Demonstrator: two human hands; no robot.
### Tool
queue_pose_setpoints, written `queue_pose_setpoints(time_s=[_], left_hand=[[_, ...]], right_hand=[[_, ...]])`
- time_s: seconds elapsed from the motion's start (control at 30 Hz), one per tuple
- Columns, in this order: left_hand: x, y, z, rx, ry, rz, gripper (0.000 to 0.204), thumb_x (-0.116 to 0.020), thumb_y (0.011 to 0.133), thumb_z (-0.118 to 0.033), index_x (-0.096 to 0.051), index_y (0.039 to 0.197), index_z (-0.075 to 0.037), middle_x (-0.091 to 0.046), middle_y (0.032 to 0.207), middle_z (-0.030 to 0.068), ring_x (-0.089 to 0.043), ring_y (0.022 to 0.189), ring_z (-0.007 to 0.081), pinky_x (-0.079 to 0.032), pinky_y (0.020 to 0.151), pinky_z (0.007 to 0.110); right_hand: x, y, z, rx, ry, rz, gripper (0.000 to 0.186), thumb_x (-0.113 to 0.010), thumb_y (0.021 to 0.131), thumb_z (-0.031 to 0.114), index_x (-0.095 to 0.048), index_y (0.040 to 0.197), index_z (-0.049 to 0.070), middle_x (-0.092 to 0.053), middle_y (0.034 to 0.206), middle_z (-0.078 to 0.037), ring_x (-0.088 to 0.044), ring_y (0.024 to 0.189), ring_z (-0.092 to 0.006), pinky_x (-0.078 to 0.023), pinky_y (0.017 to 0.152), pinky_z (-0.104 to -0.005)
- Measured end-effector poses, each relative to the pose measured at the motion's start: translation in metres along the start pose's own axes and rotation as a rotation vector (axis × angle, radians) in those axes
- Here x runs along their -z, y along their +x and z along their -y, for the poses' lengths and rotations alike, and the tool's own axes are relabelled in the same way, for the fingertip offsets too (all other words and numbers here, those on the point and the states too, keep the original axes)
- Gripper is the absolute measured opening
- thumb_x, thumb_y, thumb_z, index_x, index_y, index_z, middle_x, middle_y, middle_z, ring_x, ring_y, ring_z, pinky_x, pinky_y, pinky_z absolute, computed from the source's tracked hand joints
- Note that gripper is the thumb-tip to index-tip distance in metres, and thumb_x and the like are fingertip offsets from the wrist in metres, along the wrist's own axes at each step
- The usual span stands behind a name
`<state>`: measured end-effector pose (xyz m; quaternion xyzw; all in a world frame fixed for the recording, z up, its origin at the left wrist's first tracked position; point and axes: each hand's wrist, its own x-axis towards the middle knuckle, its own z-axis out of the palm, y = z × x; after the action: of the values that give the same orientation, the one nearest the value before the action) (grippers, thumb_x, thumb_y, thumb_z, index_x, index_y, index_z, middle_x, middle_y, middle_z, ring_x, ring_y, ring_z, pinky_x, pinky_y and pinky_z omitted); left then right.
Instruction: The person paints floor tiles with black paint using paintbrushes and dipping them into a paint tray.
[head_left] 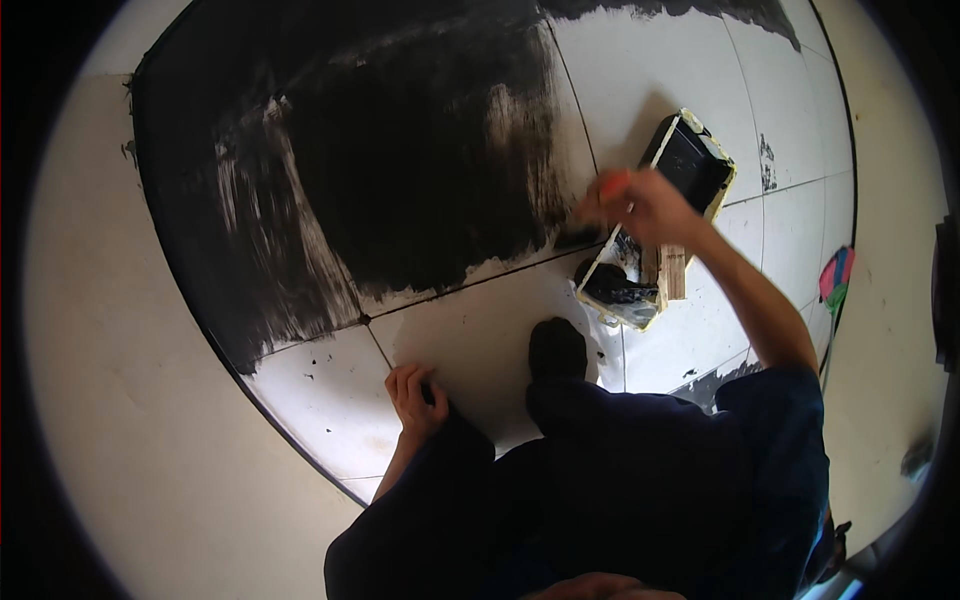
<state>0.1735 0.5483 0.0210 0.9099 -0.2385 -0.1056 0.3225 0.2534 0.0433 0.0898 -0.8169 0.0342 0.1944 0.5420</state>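
Note:
My right hand [655, 205], blurred by motion, grips a brush [615, 185] with an orange-red handle. Its dark bristle end [580, 236] is hard to make out, close above the floor at the edge of the black coating [410, 170]. Beneath that hand lies a long cut-open plastic container [728, 180], smeared with black and with a pale ragged rim. Black material [605, 284] sits in its near end. My left hand [411, 400] rests over my knee, fingers bent and thumb apart, with only dark cloth visible between them.
White tiles [660, 50] with dark joints bear streaky black coating at the far left. A flat wooden piece [676, 273] lies at the container's near side. My dark shoe [557, 350] stands close by. Pale walls curve round both sides; a pink and green cloth-like thing [836, 275] is at right.

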Motion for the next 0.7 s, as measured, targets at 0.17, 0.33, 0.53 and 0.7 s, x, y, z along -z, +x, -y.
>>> queue_pose_setpoints(time_s=[0.17, 0.33, 0.53, 0.7], left_hand=[[-0.001, 0.0, 0.0, -0.013, -0.001, 0.016, 0.04, -0.068, 0.073, 0.003, -0.067, 0.112, -0.004, -0.063, 0.115, 0.017, -0.055, 0.114, 0.0399, -0.046, 0.101, 0.05], [-0.001, -0.003, -0.002, -0.008, 0.003, 0.026, 0.04, -0.068, 0.073, 0.003, -0.067, 0.112, -0.004, -0.062, 0.115, 0.0172, -0.055, 0.115, 0.0402, -0.045, 0.101, 0.05], [-0.002, -0.004, -0.003, -0.013, -0.009, -0.034, 0.041, -0.067, 0.071, 0.002, -0.066, 0.111, -0.003, -0.063, 0.112, 0.0182, -0.056, 0.111, 0.0413, -0.046, 0.099, 0.051], [0.0, -0.006, -0.003, -0.002, -0.009, -0.039, 0.039, -0.07, 0.075, 0.003, -0.067, 0.113, -0.004, -0.063, 0.117, 0.0162, -0.055, 0.118, 0.0411, -0.047, 0.102, 0.05]], right_hand=[[0.061, 0.079, -0.026, 0.216, 0.186, -0.311, 0.011, -0.073, 0.1, 0.008, -0.066, 0.109, 0.005, -0.072, 0.097, -0.001, -0.07, 0.102, -0.011, -0.055, 0.089, -0.0299], [0.07, 0.157, 0.003, 0.693, -0.111, -0.618, 0.011, -0.068, 0.099, 0.003, -0.068, 0.11, -0.001, -0.076, 0.103, -0.014, -0.074, 0.092, -0.0232, -0.056, 0.077, -0.0325], [0.013, 0.074, -0.007, 0.419, -0.253, -0.402, 0.029, -0.065, 0.098, -0.003, -0.07, 0.124, 0.008, -0.076, 0.117, -0.011, -0.075, 0.107, -0.029, -0.06, 0.093, -0.0361], [-0.031, -0.049, 0.017, 0.092, -0.167, -0.203, 0.024, -0.066, 0.095, -0.011, -0.068, 0.115, 0.001, -0.074, 0.127, -0.013, -0.073, 0.119, -0.0281, -0.059, 0.1, -0.0353]])
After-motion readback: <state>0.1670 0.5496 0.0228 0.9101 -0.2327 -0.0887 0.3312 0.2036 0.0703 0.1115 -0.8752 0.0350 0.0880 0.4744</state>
